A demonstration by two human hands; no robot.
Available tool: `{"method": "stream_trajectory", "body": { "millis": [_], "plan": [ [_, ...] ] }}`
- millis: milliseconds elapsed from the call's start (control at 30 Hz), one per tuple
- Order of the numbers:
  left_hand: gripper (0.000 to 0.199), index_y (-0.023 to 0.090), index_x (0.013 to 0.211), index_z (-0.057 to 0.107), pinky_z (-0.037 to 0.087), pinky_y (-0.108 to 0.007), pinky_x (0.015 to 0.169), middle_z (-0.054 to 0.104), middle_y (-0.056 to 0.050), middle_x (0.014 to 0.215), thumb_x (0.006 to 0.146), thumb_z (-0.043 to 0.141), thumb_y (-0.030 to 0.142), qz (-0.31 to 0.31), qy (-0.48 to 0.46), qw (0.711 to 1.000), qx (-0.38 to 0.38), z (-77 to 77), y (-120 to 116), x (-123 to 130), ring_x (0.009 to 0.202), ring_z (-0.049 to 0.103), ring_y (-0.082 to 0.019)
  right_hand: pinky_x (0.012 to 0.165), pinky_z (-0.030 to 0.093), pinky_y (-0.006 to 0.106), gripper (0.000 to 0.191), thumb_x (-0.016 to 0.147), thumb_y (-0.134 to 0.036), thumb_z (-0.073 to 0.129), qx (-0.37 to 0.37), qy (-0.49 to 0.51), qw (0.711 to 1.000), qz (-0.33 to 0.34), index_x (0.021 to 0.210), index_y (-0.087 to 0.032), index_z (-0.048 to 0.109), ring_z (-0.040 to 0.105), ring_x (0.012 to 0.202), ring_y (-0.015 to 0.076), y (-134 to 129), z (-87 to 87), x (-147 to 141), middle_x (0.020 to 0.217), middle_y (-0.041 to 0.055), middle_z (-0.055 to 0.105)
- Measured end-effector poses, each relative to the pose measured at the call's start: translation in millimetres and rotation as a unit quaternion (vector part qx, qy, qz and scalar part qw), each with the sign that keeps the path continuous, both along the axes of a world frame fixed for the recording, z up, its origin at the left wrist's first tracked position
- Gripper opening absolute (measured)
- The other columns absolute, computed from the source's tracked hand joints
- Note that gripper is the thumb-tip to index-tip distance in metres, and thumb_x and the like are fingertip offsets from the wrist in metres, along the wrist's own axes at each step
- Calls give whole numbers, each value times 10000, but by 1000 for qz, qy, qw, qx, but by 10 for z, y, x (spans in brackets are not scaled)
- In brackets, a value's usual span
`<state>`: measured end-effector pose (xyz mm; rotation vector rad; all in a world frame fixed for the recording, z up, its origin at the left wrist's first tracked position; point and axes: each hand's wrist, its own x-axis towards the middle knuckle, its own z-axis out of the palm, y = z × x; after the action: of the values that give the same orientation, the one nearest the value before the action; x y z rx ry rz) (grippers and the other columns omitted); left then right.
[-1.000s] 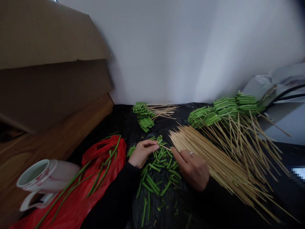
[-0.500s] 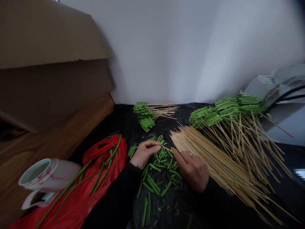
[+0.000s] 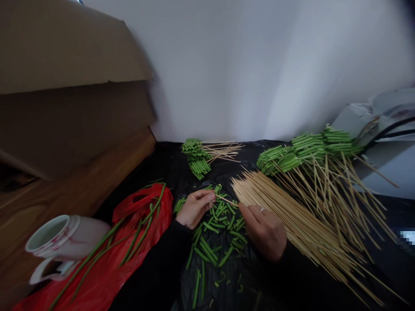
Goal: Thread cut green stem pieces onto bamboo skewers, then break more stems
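Note:
A thin bamboo skewer (image 3: 227,200) spans the gap between my two hands. My right hand (image 3: 266,231), with a ring on one finger, is closed around its near end. The far tip reaches the pinched thumb and finger of my left hand (image 3: 196,207); whatever else those fingers hold is hidden. Below and between the hands lie many cut green bean pieces (image 3: 207,249), scattered on a black plastic sheet (image 3: 168,166). Just right of my right hand rests a large bundle of bare bamboo skewers (image 3: 292,216).
Skewered beans (image 3: 198,157) lie in a small stack by the wall, and a larger stack (image 3: 308,149) sits at back right. On the left are a red plastic bag (image 3: 142,242) with long beans, a white pitcher (image 3: 87,237) on its side and a cardboard box (image 3: 74,47).
My hands have drawn slightly apart, the right one moving a little right and the left one a little left. More of the skewer shows between them.

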<state>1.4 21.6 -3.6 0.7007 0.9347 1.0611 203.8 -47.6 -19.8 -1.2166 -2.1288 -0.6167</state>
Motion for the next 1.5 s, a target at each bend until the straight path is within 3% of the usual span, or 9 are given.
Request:
{"method": "stream_trajectory", "body": {
  "millis": [1267,1500],
  "plan": [
    [251,108,732,719,462,-191,666,664,-16,670,560,865,217,-59,-27,998,-7,-42,-69,58,636,594,-74,544,284,308,221,868,-70,483,3,-10,1000,-21,1044,-93,615,446,602,128,-79,47,-80,667,18,542],
    [287,117,701,718,442,-220,642,672,-16,651,507,885,248,-108,1,994,-14,-65,-193,187,612,590,-92,553,262,323,233,879,-61,463,9,2,1000,-4,1058,-77,611,418,581,141,-96,70,-157,661,19,540]
  ]
}}
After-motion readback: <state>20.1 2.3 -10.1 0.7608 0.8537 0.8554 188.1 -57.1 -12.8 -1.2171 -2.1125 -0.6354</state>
